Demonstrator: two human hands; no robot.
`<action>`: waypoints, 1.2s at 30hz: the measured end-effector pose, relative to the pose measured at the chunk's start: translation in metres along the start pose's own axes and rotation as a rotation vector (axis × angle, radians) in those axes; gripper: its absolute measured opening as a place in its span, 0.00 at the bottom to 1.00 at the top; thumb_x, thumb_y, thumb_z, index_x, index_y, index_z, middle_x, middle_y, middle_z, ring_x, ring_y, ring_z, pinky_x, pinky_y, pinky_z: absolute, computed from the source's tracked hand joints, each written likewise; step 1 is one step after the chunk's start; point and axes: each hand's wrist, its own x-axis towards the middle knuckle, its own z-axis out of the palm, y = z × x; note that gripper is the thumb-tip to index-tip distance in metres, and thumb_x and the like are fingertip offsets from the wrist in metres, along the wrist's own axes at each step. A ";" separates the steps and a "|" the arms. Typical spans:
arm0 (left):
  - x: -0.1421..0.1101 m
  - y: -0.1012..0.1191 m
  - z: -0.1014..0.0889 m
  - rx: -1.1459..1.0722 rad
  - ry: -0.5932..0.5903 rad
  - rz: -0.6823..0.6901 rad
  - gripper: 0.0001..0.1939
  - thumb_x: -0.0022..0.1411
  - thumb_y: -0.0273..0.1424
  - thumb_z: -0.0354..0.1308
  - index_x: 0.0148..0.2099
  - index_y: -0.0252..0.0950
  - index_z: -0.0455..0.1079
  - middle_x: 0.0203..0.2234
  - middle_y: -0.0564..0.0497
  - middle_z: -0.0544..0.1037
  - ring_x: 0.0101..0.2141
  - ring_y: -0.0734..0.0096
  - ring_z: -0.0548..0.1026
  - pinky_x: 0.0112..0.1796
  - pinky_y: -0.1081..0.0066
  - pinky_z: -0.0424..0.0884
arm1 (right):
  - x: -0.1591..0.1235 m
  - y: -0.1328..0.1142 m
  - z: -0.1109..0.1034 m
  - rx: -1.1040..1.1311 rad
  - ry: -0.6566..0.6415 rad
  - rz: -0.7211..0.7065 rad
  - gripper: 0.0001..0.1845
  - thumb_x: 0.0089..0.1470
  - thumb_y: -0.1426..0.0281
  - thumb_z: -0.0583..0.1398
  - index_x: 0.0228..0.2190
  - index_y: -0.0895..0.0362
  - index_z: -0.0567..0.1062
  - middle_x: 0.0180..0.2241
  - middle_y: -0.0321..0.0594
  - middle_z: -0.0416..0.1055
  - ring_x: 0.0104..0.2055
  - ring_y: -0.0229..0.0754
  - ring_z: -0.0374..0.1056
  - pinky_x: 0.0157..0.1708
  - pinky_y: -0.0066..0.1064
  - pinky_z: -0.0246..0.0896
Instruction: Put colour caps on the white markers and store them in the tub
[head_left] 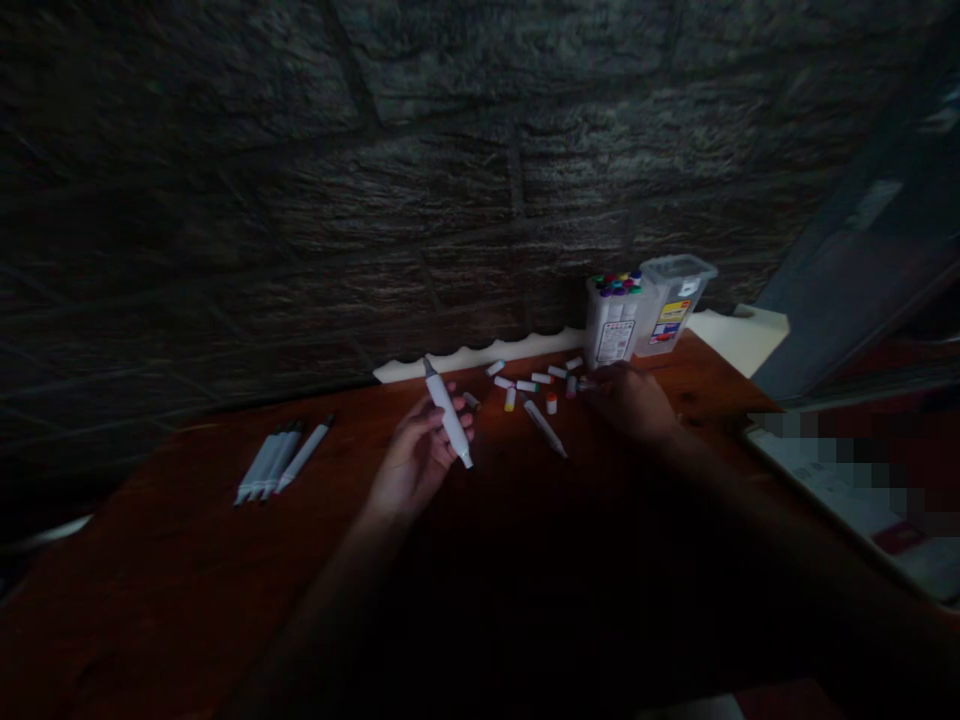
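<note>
White marker (448,415) slants across the left hand (416,445), whose fingers pinch its barrel above the wooden table (172,580). At the scattered caps (552,403), near the box of markers (613,325), is the right hand (636,402); whether its fingers grip anything, I cannot tell. Between the hands lies a loose marker (545,428).

A block wall (450,180) is standing behind the wooden table (172,570). Right of the table, perhaps a box (832,510) is lying.
</note>
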 end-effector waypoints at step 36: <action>-0.013 -0.007 -0.010 0.099 -0.266 -0.045 0.16 0.47 0.27 0.71 0.40 0.35 0.74 0.27 0.51 0.80 0.26 0.69 0.78 0.29 0.71 0.75 | -0.022 -0.037 -0.011 0.485 0.156 -0.154 0.17 0.53 0.61 0.59 0.41 0.59 0.75 0.21 0.36 0.70 0.19 0.36 0.63 0.20 0.28 0.56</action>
